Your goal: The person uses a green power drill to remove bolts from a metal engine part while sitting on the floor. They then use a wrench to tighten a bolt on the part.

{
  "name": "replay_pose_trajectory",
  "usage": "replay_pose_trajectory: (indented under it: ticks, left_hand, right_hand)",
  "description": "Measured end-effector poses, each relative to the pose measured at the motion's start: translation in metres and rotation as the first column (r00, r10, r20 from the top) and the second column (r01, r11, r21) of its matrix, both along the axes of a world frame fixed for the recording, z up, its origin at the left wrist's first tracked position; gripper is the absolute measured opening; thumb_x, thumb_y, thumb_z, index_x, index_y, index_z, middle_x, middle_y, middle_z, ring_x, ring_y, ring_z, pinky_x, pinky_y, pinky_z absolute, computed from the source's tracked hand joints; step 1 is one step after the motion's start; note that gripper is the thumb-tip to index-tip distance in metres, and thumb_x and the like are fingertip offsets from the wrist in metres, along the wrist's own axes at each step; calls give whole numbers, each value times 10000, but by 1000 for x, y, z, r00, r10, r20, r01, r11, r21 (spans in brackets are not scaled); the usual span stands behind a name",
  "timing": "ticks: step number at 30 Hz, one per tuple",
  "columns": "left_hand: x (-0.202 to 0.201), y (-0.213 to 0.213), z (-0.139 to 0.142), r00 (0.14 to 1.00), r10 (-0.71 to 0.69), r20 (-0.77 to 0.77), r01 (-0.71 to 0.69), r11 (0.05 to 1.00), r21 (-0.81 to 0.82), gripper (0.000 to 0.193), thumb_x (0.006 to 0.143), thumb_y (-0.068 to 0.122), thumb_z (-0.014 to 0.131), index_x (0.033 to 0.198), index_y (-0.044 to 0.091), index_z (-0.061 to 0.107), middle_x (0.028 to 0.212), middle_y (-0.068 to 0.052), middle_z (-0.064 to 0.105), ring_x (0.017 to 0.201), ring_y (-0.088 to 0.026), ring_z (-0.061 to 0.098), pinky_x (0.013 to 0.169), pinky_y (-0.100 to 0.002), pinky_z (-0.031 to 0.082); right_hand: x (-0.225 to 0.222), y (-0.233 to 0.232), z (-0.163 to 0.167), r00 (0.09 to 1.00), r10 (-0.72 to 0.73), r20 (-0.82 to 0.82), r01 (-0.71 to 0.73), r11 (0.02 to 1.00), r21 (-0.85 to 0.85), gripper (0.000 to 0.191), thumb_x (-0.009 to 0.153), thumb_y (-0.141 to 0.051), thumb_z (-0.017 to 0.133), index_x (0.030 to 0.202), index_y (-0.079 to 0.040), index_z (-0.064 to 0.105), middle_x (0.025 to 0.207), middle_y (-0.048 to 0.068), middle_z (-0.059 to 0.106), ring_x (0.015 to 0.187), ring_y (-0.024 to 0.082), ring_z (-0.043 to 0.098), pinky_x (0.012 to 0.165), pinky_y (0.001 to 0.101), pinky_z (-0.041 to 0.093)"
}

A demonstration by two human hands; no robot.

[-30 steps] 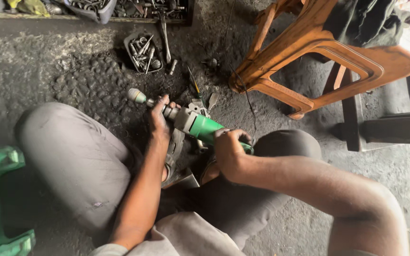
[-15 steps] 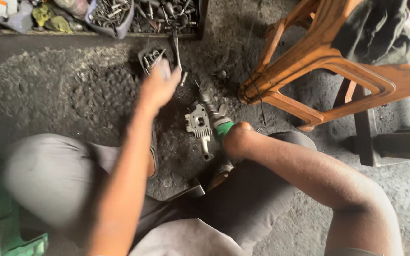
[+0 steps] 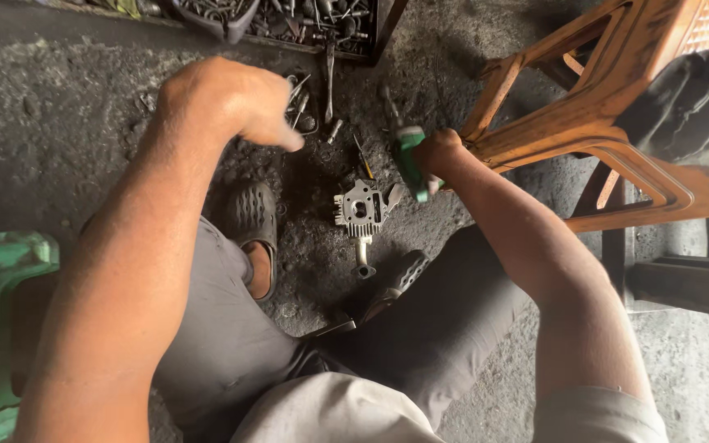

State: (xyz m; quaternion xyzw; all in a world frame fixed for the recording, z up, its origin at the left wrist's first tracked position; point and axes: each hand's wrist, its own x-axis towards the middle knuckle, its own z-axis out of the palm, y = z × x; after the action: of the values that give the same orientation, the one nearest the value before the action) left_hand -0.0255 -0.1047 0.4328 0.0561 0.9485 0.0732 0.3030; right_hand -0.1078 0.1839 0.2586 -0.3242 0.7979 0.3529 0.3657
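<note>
right hand grips a green-bodied power tool above the gritty floor; left hand, loosely curled and empty, hovers over scattered metal bits. tool looks heavy, rigid, best held around its body

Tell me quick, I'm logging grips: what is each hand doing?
Left hand: holds nothing, fingers curled loosely above the small tool tray.
Right hand: closed on the green power tool.
</note>
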Motion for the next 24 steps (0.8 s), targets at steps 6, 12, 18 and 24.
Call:
replay_pose_trajectory:
  ticks: [6, 12, 18, 24]
  left_hand:
    - [0, 15, -3, 992, 10, -126, 12, 986, 168, 611, 954, 427, 674, 1378, 34, 477, 1270, -229, 607, 1136, -365, 639, 940, -527, 548]
    - [-1, 26, -5, 995, -78, 55, 74, 994, 77, 579, 966, 411, 681, 1352, 12, 518, 1207, -195, 673, 1111, -337, 679, 994, -507, 551]
    - [-7, 43, -8, 973, -209, -101, 223, 963, 150, 647, 949, 447, 681, 1355, -15, 482, 1192, -213, 641, 1059, -319, 677, 950, -509, 563]
    - [-14, 58, -12, 941, -295, -165, 321, 934, 155, 672, 956, 454, 685, 1362, -36, 472, 1160, -223, 663, 1019, -320, 697, 949, -554, 551]
  right_hand:
    - [-6, 11, -44, 992, -4, -127, -5, 997, -75, 465, 876, -303, 798, 1300, -162, 667, 1133, 89, 775, 1089, 262, 739, 864, 425, 593]
    - [22, 25, -77, 967, -10, -253, -60, 961, -269, 326, 921, -249, 635, 1243, -253, 684, 1231, 133, 697, 1178, 321, 652, 900, 466, 535]
    - [52, 21, -81, 969, 50, -242, -117, 955, -273, 385, 1017, -264, 537, 1374, -205, 666, 1320, 149, 681, 1260, 352, 611, 1118, 555, 411]
    - [114, -8, -115, 793, -417, 445, 581, 737, -345, 822, 784, -547, 838, 1382, -57, 559, 1159, 216, 712, 1058, 348, 702, 924, 465, 558]
